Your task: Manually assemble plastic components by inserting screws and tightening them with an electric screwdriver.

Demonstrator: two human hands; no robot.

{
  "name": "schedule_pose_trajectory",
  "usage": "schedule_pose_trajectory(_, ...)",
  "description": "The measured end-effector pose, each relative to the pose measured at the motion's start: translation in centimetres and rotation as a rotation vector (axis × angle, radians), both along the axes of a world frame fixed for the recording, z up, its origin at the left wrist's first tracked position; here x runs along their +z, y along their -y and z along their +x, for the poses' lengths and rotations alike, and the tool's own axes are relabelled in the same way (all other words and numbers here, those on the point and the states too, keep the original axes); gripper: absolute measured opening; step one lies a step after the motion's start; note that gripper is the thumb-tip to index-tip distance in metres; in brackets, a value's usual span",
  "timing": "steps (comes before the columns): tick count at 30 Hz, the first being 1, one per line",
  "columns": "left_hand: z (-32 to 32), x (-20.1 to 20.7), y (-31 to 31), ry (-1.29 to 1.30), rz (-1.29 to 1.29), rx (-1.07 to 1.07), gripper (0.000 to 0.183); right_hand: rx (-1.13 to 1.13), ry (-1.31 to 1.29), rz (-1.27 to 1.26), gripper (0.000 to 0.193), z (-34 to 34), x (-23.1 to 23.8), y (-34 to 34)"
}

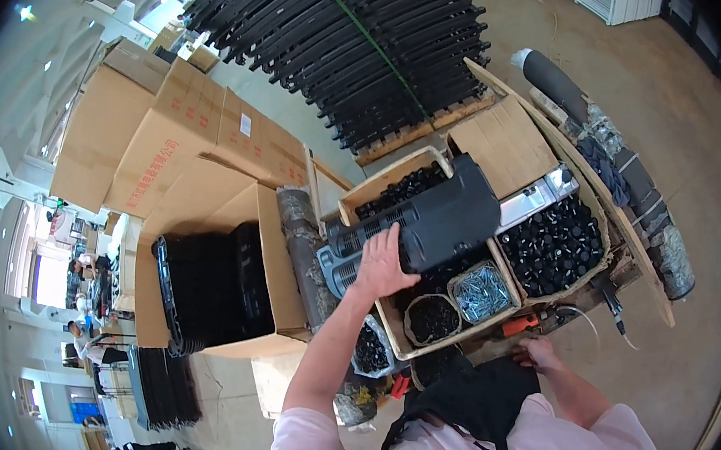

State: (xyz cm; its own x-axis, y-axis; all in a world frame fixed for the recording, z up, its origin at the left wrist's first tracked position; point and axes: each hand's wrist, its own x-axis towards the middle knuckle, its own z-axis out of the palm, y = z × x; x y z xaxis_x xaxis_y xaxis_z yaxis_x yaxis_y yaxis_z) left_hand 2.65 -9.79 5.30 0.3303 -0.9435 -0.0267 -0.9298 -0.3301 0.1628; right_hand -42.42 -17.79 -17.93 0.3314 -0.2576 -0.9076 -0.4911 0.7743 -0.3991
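Observation:
A long black plastic housing [458, 213] with vented sections at its left end lies across the bins on the bench. My left hand [384, 267] rests on its near side, fingers spread and thumb apart, not wrapped round it. Beside the bench's near edge is my right hand [536, 353], its fingers bent inward; whatever they hold, if anything, is too small to make out. Just beyond it lies an orange-red tool handle [520, 324]. Between the hands stand a tub of silver screws [482, 293] and a tub of small dark parts [433, 320].
A bin of black round caps [554, 244] stands to the right, next to a silver metal piece [539, 198]. An open carton [291, 262] of black panels is at the left. Strapped black parts [353, 40] fill a pallet beyond. A padded rail [638, 179] runs along the right.

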Motion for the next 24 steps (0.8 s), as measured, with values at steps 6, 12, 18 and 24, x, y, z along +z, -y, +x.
schedule_pose_trajectory(6, 7.2, -1.6, 5.1, -0.019, 0.104, 0.038, 0.124, -0.016, -0.004, -0.114, 0.039, -0.5, 4.1, -0.7)
schedule_pose_trajectory(12, 8.9, -4.1, 5.5, -0.039, 0.298, 0.081, 0.128, -0.018, 0.078, -0.199, 0.04, -0.4, 8.3, -1.9)
schedule_pose_trajectory(18, 7.4, -3.3, 4.5, -0.013, 0.102, 0.043, 0.111, 0.117, 0.13, -0.298, 0.045, 1.0, 11.9, -2.1)
schedule_pose_trajectory(24, 3.9, 2.8, 1.0, 0.138, -0.154, 0.081, 0.117, 0.353, 0.367, -0.466, 0.038, 6.7, 15.9, 0.3)
